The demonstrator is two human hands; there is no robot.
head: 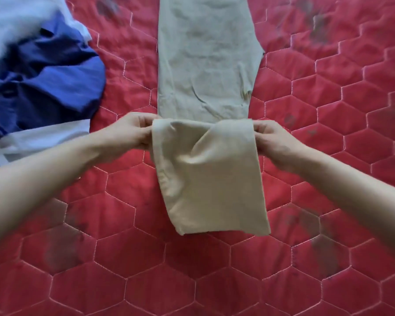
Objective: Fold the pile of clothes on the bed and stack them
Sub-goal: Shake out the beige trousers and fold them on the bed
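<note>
Head view: my left hand (132, 131) and right hand (275, 139) each have a clenched grip on opposite side edges of the beige trousers (205, 65), at the fold line mid-frame. Trousers lie lengthwise up the centre of the red quilted bed (328, 110), legs already doubled into one narrow strip, far end running out of the top of the frame. Near end is lifted at the fold and its loose flap hangs toward me, lower centre, hem free and slightly curled

Step in hand, as I read it: lengthwise fold of the trousers, near section going over the far section

Next move calls for carrying both edges up-frame together, keeping them level so the flap lands square on the strip, then pressing out the crease bulging at centre of the flap

Remaining pile (39, 71), blue and white garments, sits upper left, apart from the trousers, unfolded. No finished stack visible in frame, so I judge the task far from done
</note>
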